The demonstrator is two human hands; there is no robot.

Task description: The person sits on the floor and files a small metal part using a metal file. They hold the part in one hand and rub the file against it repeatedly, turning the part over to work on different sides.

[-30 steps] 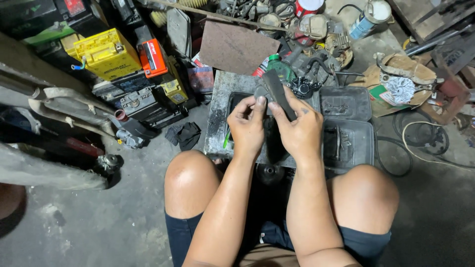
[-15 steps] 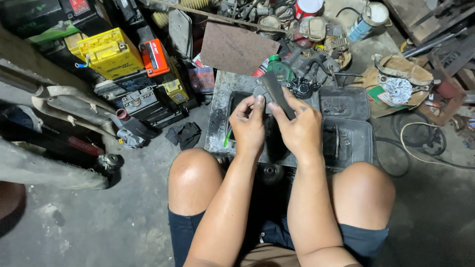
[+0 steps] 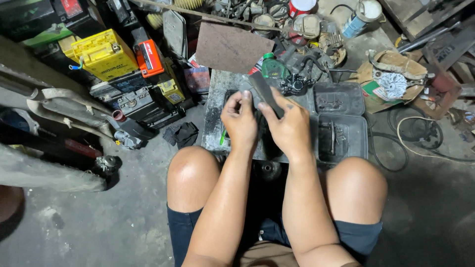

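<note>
Grey flat strip (image 3: 264,91), perhaps sandpaper, pinched between both hands' fingers (image 3: 246,99).

- We have one view only, from a camera worn on the person's head
- It looks steeply down and a little forward, past the bare knees, onto the low grey worktop (image 3: 213,113) in front of the seated person
- It sits close: the forearms run up from the bottom edge, and the left hand (image 3: 241,117) and right hand (image 3: 289,124) meet near the middle of the frame
- At the top and sides we take in the cluttered floor (image 3: 123,217); no second view shares this scene
</note>
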